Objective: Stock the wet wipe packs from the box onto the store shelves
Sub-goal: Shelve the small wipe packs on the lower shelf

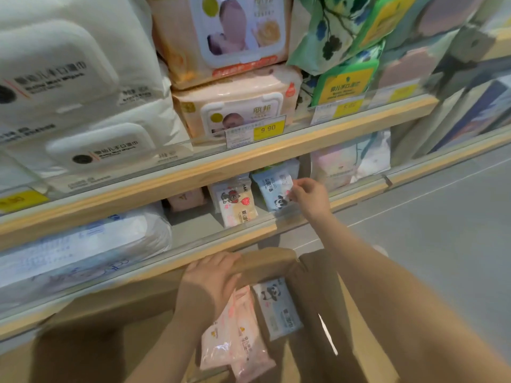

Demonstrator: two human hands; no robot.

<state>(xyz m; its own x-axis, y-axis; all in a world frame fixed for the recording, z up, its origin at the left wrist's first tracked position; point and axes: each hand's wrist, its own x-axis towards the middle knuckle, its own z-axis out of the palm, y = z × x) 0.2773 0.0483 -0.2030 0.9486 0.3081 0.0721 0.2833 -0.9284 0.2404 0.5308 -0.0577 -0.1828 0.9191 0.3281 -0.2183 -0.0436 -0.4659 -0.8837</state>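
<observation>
On shelf, right hand gripping panda pack

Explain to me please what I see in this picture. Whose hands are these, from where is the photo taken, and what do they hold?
There is no machine here. A person wears a camera on the head, so the single picture looks forward and down at their own two hands in front of store shelves. The right hand pinches a blue panda pack standing on the middle shelf, next to a bear pack. The left hand grips the rim of a cardboard box below. Inside the box lie pink packs and another panda pack. Bigger wipe packs fill the upper shelf.
</observation>
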